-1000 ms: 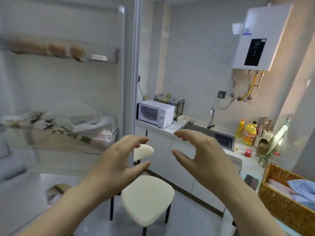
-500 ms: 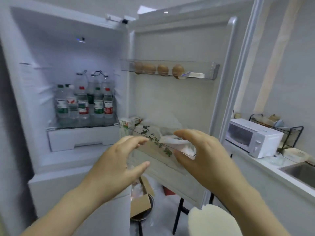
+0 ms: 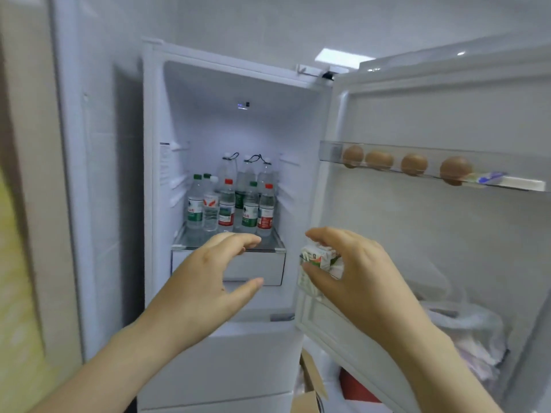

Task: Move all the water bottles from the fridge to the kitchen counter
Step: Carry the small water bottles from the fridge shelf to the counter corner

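Hovering before the open fridge [image 3: 208,120], left hand [image 3: 208,281] and right hand [image 3: 357,278] are spread wide and empty, cupped as if for a bottle each, while the water bottles [image 3: 228,204] stand clustered upright on its glass shelf [image 3: 185,242], not yet touched.

Pale grey wall tiles [image 3: 268,19] run up overhead, and a bright white rectangular light panel [image 3: 343,58] glows high on the right. To the left stands a tall white upright [image 3: 71,174], then a beige surface [image 3: 26,144] with a blurred yellow-green patch [image 3: 12,293]. Low on the right, an open cardboard box [image 3: 310,380] sits beside something red [image 3: 357,386].
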Available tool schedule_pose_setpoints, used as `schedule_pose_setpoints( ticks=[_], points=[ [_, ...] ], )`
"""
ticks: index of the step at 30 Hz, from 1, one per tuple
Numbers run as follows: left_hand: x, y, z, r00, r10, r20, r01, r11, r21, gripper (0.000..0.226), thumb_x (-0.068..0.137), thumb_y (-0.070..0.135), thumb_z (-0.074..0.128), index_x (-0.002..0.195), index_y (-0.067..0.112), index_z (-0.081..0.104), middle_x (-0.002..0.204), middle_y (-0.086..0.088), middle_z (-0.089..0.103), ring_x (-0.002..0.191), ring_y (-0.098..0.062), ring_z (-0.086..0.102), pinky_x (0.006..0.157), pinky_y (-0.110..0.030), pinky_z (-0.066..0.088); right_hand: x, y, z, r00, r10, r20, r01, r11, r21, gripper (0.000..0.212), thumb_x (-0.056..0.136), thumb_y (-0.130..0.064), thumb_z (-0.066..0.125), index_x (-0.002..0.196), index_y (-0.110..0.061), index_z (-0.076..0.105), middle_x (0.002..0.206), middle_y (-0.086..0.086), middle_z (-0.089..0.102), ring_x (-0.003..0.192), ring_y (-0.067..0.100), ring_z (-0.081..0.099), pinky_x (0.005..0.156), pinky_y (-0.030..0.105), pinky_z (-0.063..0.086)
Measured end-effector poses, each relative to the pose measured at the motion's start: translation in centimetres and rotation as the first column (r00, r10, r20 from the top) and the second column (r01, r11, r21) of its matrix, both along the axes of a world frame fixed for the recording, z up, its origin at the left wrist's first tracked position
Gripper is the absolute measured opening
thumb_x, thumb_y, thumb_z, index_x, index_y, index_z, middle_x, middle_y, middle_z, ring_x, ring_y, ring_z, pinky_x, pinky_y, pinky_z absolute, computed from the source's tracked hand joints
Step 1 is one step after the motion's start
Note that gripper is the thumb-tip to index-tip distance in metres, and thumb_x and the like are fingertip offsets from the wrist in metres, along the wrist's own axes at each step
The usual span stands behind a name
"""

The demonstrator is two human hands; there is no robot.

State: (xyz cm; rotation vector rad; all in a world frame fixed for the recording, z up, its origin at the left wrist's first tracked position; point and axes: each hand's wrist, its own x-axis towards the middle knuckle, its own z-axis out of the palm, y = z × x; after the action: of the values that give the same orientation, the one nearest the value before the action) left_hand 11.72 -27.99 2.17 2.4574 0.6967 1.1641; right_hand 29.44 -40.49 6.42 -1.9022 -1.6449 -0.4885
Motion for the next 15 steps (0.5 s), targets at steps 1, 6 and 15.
schedule_pose_setpoints(
  ticks=[1, 6, 15],
  points=[
    [-0.5, 1.1, 0.1, 1.0, 0.004, 0.008, -0.005, 1.0, 0.003, 0.049, 0.082, 0.039, 0.068, 0.127, 0.043, 0.049, 0.122, 0.031, 0.05, 0.117, 0.012, 0.046, 0.101, -0.016, 0.04, -0.4, 1.2, 0.0, 1.0, 0.006, -0.002, -0.006, 1.0, 0.002, 0.044, 0.09, -0.035, 0.063, 0.133, -0.03, 0.053, 0.127, -0.014, 0.06, 0.118, 0.008, 0.055, 0.094, 0.018, 0.037],
    [-1.6, 5.9, 0.4, 1.0, -0.001, 0.013, 0.001, 1.0, 0.001, 0.049, 0.082, 0.038, 0.069, 0.126, 0.044, 0.049, 0.123, 0.03, 0.05, 0.115, 0.011, 0.048, 0.102, -0.018, 0.041, -1.5, 6.0, -0.4, 1.0, -0.009, -0.003, 0.009, 1.0, 0.012, 0.046, 0.09, -0.035, 0.063, 0.134, -0.03, 0.053, 0.128, -0.015, 0.059, 0.12, 0.007, 0.053, 0.092, 0.012, 0.031],
    [0.9, 13.2, 0.2, 1.0, -0.018, 0.005, 0.018, 1.0, -0.009, 0.049, 0.083, 0.035, 0.068, 0.127, 0.043, 0.05, 0.122, 0.03, 0.049, 0.113, 0.012, 0.047, 0.099, -0.012, 0.039, 0.9, 13.5, -0.8, 1.0, -0.023, -0.013, 0.023, 1.0, 0.001, 0.044, 0.091, -0.035, 0.063, 0.133, -0.03, 0.053, 0.126, -0.016, 0.06, 0.118, 0.004, 0.053, 0.089, 0.008, 0.029]
  ],
)
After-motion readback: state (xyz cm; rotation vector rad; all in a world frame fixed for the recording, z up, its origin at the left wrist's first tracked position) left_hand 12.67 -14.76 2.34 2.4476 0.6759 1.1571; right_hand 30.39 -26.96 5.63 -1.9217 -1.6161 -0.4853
